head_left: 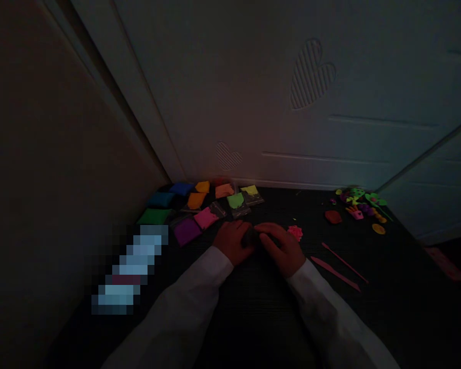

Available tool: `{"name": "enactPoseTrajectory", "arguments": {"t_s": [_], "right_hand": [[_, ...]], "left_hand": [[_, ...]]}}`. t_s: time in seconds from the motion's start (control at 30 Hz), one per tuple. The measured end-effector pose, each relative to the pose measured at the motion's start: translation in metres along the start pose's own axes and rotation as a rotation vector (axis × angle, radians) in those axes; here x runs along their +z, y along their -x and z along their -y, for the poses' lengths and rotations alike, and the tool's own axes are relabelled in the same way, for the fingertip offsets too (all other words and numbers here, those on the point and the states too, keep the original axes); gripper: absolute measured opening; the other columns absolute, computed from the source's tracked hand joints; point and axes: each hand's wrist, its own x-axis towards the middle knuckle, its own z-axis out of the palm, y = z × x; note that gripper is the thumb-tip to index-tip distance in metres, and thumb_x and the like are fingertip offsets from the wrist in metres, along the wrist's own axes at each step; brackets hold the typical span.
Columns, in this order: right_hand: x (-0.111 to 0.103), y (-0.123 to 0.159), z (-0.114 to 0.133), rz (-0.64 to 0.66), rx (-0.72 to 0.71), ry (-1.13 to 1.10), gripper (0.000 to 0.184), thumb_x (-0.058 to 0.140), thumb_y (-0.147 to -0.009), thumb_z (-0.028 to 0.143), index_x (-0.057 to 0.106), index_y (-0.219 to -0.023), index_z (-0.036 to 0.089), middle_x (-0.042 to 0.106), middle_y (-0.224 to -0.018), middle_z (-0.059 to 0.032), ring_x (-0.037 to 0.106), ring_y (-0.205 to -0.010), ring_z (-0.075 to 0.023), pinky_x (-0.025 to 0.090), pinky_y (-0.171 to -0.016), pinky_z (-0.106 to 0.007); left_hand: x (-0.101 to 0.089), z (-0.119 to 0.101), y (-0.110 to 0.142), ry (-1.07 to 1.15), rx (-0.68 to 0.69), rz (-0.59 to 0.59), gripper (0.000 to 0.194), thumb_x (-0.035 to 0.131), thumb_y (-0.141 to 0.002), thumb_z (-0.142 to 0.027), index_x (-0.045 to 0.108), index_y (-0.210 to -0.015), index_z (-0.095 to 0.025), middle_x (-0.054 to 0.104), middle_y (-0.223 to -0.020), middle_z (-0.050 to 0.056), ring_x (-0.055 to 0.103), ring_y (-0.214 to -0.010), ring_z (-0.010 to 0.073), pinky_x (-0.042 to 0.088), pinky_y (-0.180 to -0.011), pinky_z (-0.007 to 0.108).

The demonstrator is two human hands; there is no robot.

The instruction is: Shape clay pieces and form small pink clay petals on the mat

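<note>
In the middle of the dark table, my left hand (234,242) is closed around a small dark lump (249,237), which looks like modelling clay, though the dim light blurs its outline. My right hand (282,248) curls in from the other side, its fingertips pressed against the same lump. Just beyond my right hand lies a pink scalloped clay piece (295,233). Two pink modelling tools rest to its right: a flat knife (335,273) and a thin stick (344,263).
Bags of coloured clay, among them purple (186,231), pink (207,217) and light green (236,201), lie at the back left. A pixelated bright screen (134,269) is at left. A reddish-brown clay piece (333,217) and small clay shapes (364,207) sit back right, before a wall (234,92).
</note>
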Motion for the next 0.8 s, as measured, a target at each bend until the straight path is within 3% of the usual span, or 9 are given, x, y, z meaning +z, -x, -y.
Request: {"name": "enactPoseTrajectory", "arguments": {"t_s": [0.1, 0.23, 0.3, 0.4, 0.6, 0.7, 0.8], "right_hand": [[0.001, 0.000, -0.004, -0.014, 0.067, -0.087, 0.016, 0.048, -0.076, 0.027, 0.058, -0.088, 0.023, 0.053, -0.100, -0.0049, 0.049, -0.097, -0.0167, 0.039, -0.085, -0.034], [0.003, -0.001, -0.007, 0.082, 0.248, -0.323, 0.015, 0.050, -0.074, 0.031, 0.050, -0.086, 0.022, 0.056, -0.088, -0.0014, 0.055, -0.078, -0.0129, 0.046, -0.071, -0.030], [0.005, -0.001, -0.007, 0.058, 0.277, -0.381, 0.014, 0.054, -0.071, 0.030, 0.048, -0.081, 0.021, 0.056, -0.087, -0.0008, 0.055, -0.079, -0.0129, 0.045, -0.073, -0.030], [0.007, -0.001, -0.008, 0.000, 0.293, -0.404, 0.013, 0.056, -0.070, 0.028, 0.048, -0.077, 0.021, 0.057, -0.088, -0.0015, 0.055, -0.084, -0.0141, 0.044, -0.078, -0.032], [0.013, 0.000, -0.021, 0.005, 0.227, -0.272, 0.030, 0.053, -0.070, 0.022, 0.046, -0.099, 0.024, 0.055, -0.085, -0.0008, 0.055, -0.080, -0.0130, 0.046, -0.074, -0.031], [0.012, -0.002, -0.021, -0.029, 0.137, -0.072, 0.023, 0.050, -0.071, 0.020, 0.051, -0.094, 0.023, 0.052, -0.091, -0.0029, 0.052, -0.087, -0.0149, 0.043, -0.077, -0.032], [0.010, -0.004, -0.018, -0.051, 0.089, 0.014, 0.011, 0.047, -0.075, 0.023, 0.054, -0.083, 0.021, 0.052, -0.088, -0.0033, 0.050, -0.086, -0.0152, 0.042, -0.076, -0.031]], "left_hand": [[-0.002, -0.001, 0.000, 0.024, 0.020, 0.001, 0.030, 0.051, -0.066, -0.038, 0.052, -0.088, -0.018, 0.054, -0.083, 0.005, 0.048, -0.082, 0.0205, 0.036, -0.071, 0.034], [-0.004, -0.003, 0.001, -0.013, 0.024, -0.121, 0.034, 0.055, -0.064, -0.036, 0.053, -0.094, -0.021, 0.048, -0.101, 0.007, 0.041, -0.097, 0.0245, 0.031, -0.083, 0.039], [-0.003, -0.003, 0.001, -0.041, -0.039, -0.224, 0.041, 0.058, -0.063, -0.032, 0.050, -0.102, -0.023, 0.041, -0.109, 0.008, 0.036, -0.102, 0.0264, 0.029, -0.087, 0.041], [0.001, 0.000, -0.001, 0.008, -0.167, -0.337, 0.049, 0.061, -0.059, -0.025, 0.045, -0.106, -0.018, 0.040, -0.105, 0.010, 0.038, -0.098, 0.0250, 0.033, -0.084, 0.040], [0.008, 0.002, -0.002, 0.230, -0.177, -0.263, 0.019, 0.050, -0.069, -0.019, 0.044, -0.087, -0.017, 0.047, -0.081, 0.002, 0.047, -0.076, 0.0148, 0.042, -0.067, 0.029], [0.010, 0.002, -0.002, 0.332, -0.161, -0.251, 0.025, 0.050, -0.068, -0.015, 0.045, -0.092, -0.018, 0.048, -0.085, 0.003, 0.049, -0.079, 0.0144, 0.044, -0.069, 0.029], [0.009, 0.000, -0.001, 0.594, -0.166, -0.222, 0.036, 0.051, -0.064, -0.011, 0.044, -0.099, -0.020, 0.047, -0.097, 0.005, 0.050, -0.089, 0.0154, 0.046, -0.071, 0.029]]}}
